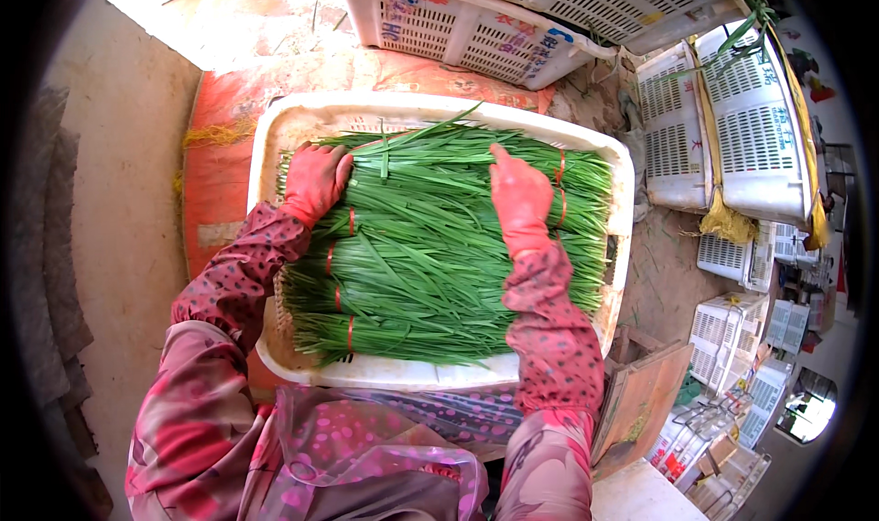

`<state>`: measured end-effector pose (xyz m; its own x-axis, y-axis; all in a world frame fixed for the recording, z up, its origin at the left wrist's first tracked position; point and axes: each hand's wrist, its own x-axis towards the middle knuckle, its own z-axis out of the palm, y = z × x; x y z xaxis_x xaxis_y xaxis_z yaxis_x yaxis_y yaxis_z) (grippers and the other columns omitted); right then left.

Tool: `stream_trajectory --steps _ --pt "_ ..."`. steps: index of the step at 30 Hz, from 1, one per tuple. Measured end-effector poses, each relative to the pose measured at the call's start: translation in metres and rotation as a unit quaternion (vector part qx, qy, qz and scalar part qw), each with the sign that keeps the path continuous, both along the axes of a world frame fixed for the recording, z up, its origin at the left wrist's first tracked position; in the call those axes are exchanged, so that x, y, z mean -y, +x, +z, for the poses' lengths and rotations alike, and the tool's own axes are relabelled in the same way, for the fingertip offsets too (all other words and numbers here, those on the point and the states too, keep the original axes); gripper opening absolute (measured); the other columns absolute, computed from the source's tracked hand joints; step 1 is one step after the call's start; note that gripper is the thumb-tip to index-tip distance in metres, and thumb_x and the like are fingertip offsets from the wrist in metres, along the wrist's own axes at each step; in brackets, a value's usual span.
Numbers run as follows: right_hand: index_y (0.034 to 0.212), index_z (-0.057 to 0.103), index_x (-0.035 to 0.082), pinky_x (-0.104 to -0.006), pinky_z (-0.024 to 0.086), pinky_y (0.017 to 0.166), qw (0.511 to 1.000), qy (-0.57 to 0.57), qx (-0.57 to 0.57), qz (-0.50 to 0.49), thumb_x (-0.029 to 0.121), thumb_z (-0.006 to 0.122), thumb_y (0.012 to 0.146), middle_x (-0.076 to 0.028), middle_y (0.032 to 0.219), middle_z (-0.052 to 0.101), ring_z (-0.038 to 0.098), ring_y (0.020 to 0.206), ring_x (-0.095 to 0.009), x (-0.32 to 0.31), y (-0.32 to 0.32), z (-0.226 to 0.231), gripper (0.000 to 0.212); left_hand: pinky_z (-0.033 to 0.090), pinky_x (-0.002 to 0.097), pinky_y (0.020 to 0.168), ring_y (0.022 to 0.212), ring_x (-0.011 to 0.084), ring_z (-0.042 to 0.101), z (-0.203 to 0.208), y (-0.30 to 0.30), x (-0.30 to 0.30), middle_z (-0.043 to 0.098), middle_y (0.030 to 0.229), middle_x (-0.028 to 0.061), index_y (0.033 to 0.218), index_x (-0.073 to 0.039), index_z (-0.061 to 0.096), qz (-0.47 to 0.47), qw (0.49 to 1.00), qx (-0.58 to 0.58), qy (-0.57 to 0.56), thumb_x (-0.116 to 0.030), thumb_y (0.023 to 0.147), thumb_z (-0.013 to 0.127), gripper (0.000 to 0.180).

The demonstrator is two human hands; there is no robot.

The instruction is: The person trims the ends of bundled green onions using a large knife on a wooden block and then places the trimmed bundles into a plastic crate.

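Observation:
A white plastic crate holds tied bundles of long green leaves that look like garlic chives. Thin red bands circle the bundles near their pale cut ends, which face the crate's left and right walls. My left hand, in a pink-red rubber glove, is closed over the banded end of a bundle at the far left corner. Gloved the same way, my right hand lies on the leaves right of the middle. Its index finger stretches toward the far side; the other fingers are partly hidden beneath the hand.
White slatted crates stand beyond the filled one, and more tied crates are stacked at the right. An orange-red sheet lies under the filled crate. Near my right elbow is a wooden board. A pale wall runs along the left.

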<state>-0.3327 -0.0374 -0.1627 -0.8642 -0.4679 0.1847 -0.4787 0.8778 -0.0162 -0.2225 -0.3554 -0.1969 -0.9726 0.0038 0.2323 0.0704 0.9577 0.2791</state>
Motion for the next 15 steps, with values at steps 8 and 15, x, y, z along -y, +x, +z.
stream_trajectory --steps 8,15 --pt "0.094 0.069 0.015 -0.0421 0.051 0.062 0.880 -0.370 0.180 -0.238 0.022 0.055 0.093 -0.008 0.077 0.068 0.066 0.066 -0.026 0.002 -0.019 0.016 0.016 0.048 0.0517 0.067 0.069 0.0428 0.061 -0.008 -0.011 0.009 0.064 0.071 0.0201 0.076 -0.006 0.065 0.035 0.999 0.033 -0.006 -0.034 0.098 0.048 0.040" --pt "0.112 0.067 0.012 -0.0444 0.048 0.084 0.964 -0.200 -0.033 0.171 0.027 0.070 0.082 -0.004 0.092 0.071 0.066 0.093 -0.025 0.104 0.009 -0.008 0.033 0.048 0.0519 0.065 0.069 0.0435 0.061 -0.004 -0.012 0.000 0.064 0.073 0.0209 0.080 -0.005 0.065 0.049 0.998 0.040 0.019 -0.034 0.099 0.047 0.039"
